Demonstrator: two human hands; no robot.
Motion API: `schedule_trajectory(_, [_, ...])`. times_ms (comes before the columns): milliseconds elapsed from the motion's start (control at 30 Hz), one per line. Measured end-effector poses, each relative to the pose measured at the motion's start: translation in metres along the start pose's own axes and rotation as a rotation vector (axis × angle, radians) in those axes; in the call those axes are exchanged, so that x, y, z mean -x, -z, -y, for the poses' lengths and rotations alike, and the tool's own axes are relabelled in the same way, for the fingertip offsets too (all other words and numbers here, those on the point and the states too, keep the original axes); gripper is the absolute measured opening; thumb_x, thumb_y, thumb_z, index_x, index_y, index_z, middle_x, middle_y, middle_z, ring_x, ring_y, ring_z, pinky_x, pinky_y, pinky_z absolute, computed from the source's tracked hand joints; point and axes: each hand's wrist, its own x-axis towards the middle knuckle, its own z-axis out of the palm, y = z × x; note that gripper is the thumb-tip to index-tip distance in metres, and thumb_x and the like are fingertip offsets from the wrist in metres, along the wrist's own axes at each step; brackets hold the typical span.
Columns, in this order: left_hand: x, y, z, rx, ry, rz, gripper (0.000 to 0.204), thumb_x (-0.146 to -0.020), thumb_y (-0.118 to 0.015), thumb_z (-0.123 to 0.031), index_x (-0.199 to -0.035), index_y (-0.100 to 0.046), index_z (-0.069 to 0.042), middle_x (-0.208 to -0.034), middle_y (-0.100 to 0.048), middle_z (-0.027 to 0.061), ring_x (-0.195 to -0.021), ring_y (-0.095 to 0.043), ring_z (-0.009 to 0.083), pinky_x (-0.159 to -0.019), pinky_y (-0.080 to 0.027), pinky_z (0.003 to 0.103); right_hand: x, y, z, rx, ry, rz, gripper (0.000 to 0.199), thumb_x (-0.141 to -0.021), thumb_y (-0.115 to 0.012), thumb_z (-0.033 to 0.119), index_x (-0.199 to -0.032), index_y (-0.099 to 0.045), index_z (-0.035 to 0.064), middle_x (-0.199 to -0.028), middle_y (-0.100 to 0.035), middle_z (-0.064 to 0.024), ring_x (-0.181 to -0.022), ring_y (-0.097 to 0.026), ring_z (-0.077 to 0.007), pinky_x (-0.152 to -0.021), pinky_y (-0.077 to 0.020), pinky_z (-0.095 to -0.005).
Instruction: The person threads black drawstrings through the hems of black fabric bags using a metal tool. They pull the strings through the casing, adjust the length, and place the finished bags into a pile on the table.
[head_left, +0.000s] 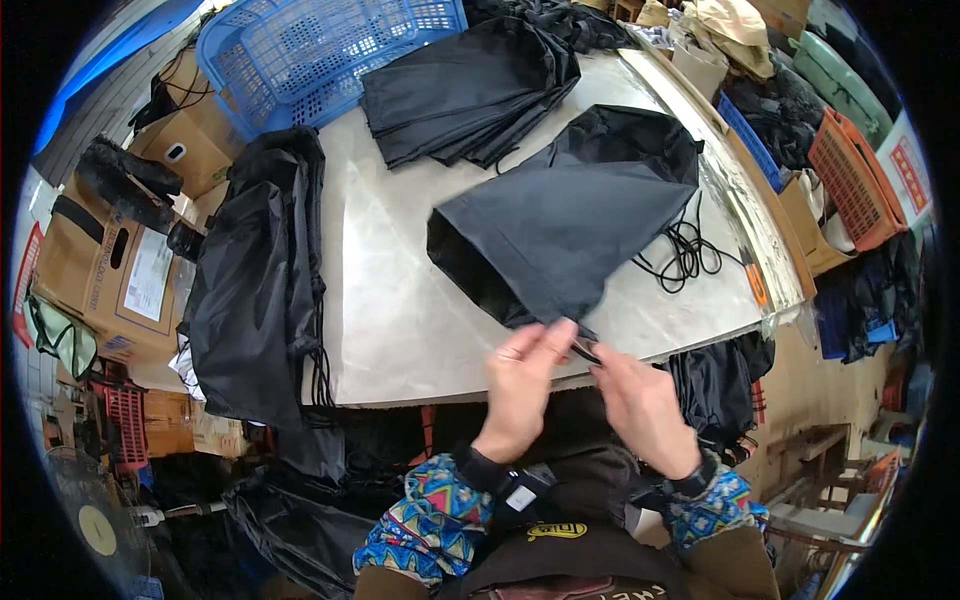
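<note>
A black fabric drawstring bag (570, 225) lies on the pale tabletop, its open mouth facing left and one corner drawn toward me. My left hand (525, 380) pinches that near corner between thumb and fingers, just over the table's front edge. Close beside it, my right hand (645, 405) is closed on a short stretch of black cord (583, 350) at the same corner; its fingertips partly hide the cord. Another dark bag (630, 135) lies partly under the first. A loose bundle of black cord (685, 255) rests to their right.
Stacked black bags lie at the table's back (470, 90) and hang over its left edge (265, 280). Behind them leans a blue plastic basket (310, 60). An orange-handled tool (754, 284) lies at the right edge. Cardboard boxes (120, 270) stand left, an orange crate (855, 180) right.
</note>
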Motion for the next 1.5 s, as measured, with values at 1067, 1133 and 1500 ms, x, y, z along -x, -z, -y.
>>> schedule_trajectory(1067, [-0.015,0.024,-0.019,0.053,-0.074,0.123,0.017,-0.092,-0.060,-0.016,-0.103,-0.059,-0.003,-0.090,-0.063,0.0010,-0.076,-0.058,0.0061,-0.066,-0.048,0.022,0.009,0.009,-0.012,-0.649,-0.422,0.370,0.014,-0.094,-0.054,0.011,-0.091,-0.062,-0.0012,-0.064,-0.056,-0.0001,-0.059,-0.049,-0.0061,-0.055,-0.0402,-0.0227])
schedule_trajectory(1133, [-0.014,0.018,-0.022,0.165,-0.081,0.051,0.016,-0.093,-0.058,-0.014,-0.105,-0.057,-0.005,-0.096,-0.063,0.0012,-0.080,-0.058,0.0058,-0.067,-0.049,0.023,0.008,0.007,-0.012,-0.564,-0.374,0.327,0.014,-0.093,-0.055,0.010,-0.091,-0.062,-0.0018,-0.065,-0.057,-0.0023,-0.059,-0.051,-0.0079,-0.056,-0.0416,-0.0234])
schedule_trajectory(1500, [-0.015,0.030,-0.048,-1.628,-0.912,0.313,0.016,-0.078,-0.058,-0.009,-0.094,-0.060,-0.009,-0.071,-0.061,0.0127,-0.052,-0.059,0.0334,-0.048,-0.048,0.042,-0.053,0.066,0.019,-0.551,-0.008,-0.695,0.039,-0.099,-0.045,0.024,-0.119,-0.050,-0.0091,-0.118,-0.058,-0.0195,-0.104,-0.056,-0.0267,-0.095,-0.0394,-0.0348])
